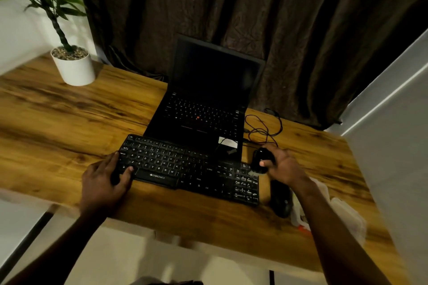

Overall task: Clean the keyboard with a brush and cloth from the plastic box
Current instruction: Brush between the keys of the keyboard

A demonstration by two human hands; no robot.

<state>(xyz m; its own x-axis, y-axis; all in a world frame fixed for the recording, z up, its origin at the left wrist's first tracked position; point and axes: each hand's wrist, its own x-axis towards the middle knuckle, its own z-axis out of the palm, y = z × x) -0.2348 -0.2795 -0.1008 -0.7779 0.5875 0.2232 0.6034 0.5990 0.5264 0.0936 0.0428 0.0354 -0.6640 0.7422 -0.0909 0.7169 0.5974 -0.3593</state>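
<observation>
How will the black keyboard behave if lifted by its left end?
Probably stiff: the keyboard is a long, flat, hard-looking slab. Lifted where the left hand holds it, the far end would likely dip or drag. Pushed, it should slide on the smooth wooden table, not roll.

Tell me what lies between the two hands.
In the head view, the keyboard spans it; the left hand grips its end, the right hand holds a mouse.
</observation>
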